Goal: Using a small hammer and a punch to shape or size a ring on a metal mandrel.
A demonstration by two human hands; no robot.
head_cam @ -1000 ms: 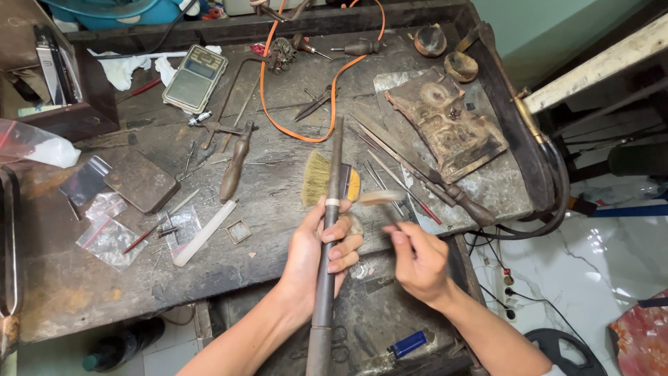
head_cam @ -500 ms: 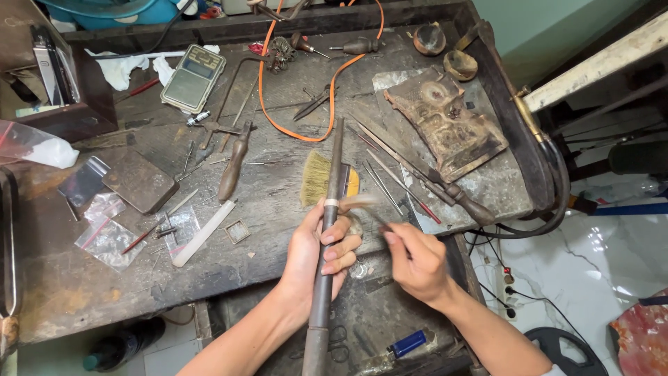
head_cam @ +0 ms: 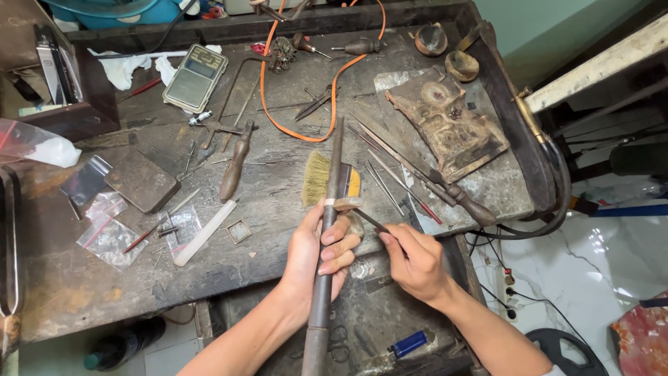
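Left hand [head_cam: 321,252] gripping tapered mandrel [head_cam: 327,237], right hand [head_cam: 416,259] pinching thin tool [head_cam: 372,221], perhaps a file, brush [head_cam: 319,178] behind

Soft, even daylight falls on the workbench [head_cam: 104,292], with only faint shadows. The floor [head_cam: 557,251] at right glares pale. Edges bend slightly; focus is sharp.

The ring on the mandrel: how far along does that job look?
Done: a pale ring already sits around the tapered mandrel. In hand: the left hand grips the mandrel upright over the bench, while the right hand holds a small hammer with its head at the ring. Left: I cannot tell how much shaping remains; the ring is too small to judge.
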